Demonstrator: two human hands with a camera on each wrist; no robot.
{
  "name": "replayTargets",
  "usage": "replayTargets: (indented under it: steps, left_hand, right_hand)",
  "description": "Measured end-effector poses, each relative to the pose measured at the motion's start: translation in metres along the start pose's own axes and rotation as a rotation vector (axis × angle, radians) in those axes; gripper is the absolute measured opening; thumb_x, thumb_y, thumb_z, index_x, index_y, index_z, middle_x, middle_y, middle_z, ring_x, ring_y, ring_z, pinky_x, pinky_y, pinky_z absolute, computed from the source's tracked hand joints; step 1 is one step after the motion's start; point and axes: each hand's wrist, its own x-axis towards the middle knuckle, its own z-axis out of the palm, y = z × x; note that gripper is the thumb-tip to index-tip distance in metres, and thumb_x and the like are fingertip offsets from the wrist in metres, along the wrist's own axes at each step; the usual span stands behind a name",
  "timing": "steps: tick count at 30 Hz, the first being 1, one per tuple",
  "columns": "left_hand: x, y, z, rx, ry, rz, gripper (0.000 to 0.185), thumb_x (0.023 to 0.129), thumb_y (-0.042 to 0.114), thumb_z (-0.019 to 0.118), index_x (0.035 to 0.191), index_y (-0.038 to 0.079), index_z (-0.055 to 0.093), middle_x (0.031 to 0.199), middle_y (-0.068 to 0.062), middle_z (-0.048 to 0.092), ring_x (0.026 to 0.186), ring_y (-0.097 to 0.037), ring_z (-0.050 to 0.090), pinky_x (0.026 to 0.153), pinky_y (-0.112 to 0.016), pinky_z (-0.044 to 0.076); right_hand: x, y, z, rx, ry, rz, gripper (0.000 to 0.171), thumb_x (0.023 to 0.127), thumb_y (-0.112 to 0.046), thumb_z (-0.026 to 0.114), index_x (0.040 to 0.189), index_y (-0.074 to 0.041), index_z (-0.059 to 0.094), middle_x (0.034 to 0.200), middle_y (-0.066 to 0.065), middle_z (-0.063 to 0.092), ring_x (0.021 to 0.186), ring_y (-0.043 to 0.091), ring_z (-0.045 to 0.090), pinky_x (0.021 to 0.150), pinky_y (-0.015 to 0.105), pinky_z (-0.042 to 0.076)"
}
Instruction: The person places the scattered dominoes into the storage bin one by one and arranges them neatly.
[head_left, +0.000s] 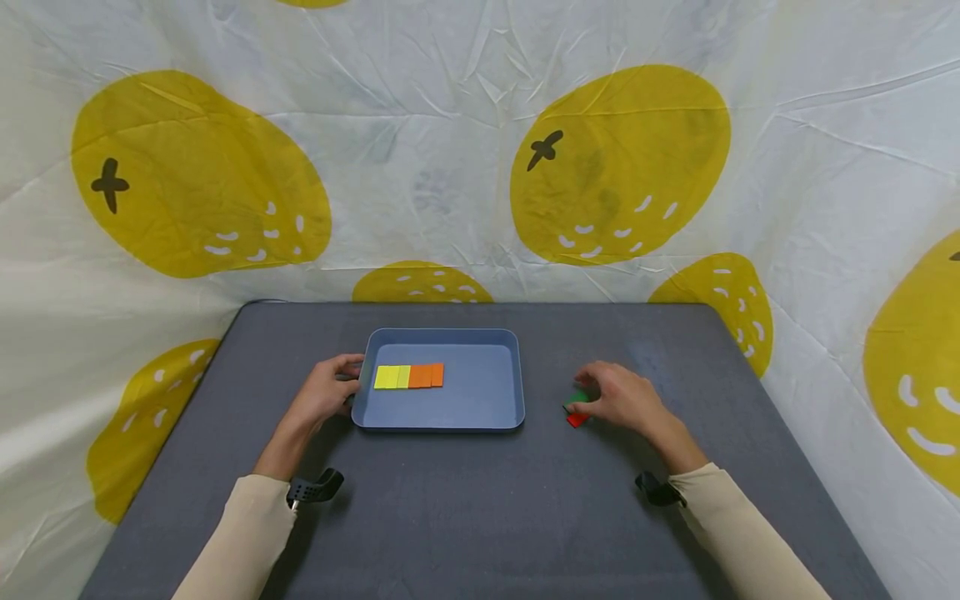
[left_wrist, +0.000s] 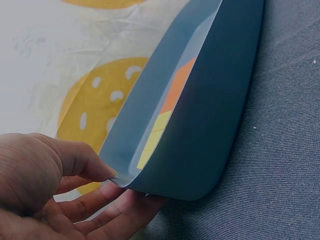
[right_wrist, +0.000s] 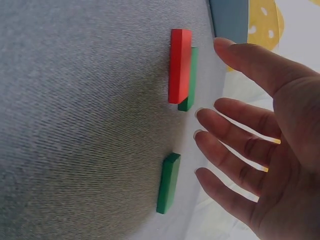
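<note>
A blue-grey tray [head_left: 472,408] lies on the table, its left rim pinched by my left hand [head_left: 330,390], with the thumb over the rim and the fingers against the outer wall. Yellow blocks [head_left: 392,377] and orange blocks [head_left: 426,376] form one touching row inside the tray. Right of the tray, my right hand [head_left: 618,398] hovers with loosely bent fingers, holding nothing. Under it are a red block [right_wrist: 179,67] with a green block [right_wrist: 193,75] right behind it, and a separate green block [right_wrist: 168,184]. The hand partly hides these in the head view.
The dark grey table [head_left: 465,517] reaches back to a white curtain [head_left: 420,192] with big yellow fruit prints. Black bands sit on both wrists, at the cuffs of beige sleeves [head_left: 240,533].
</note>
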Motion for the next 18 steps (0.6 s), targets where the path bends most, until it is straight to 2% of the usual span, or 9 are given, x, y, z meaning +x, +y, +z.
replayTargets:
  steps: [8,18]
  left_hand:
    - [-0.001,0.0,-0.001,-0.004,-0.001,-0.005,0.055,0.1,0.002,0.051,0.154,0.005,0.041,0.141,-0.026,0.049,0.117,-0.039,0.056,0.068,-0.04,0.06]
    - [0.0,-0.001,-0.001,-0.002,-0.006,0.002,0.056,0.1,0.001,0.05,0.155,0.004,0.04,0.143,-0.028,0.047,0.118,-0.04,0.056,0.069,-0.04,0.06]
  right_hand:
    - [-0.004,-0.001,0.006,-0.022,0.022,0.014,0.049,0.076,-0.044,0.086,0.11,-0.011,0.072,0.099,0.0,0.067,0.09,0.018,0.062,0.071,0.047,0.052]
    - [-0.005,-0.007,0.015,-0.074,0.042,0.022,0.046,0.076,-0.046,0.086,0.104,-0.012,0.074,0.099,0.0,0.065,0.085,0.016,0.059,0.067,0.045,0.052]
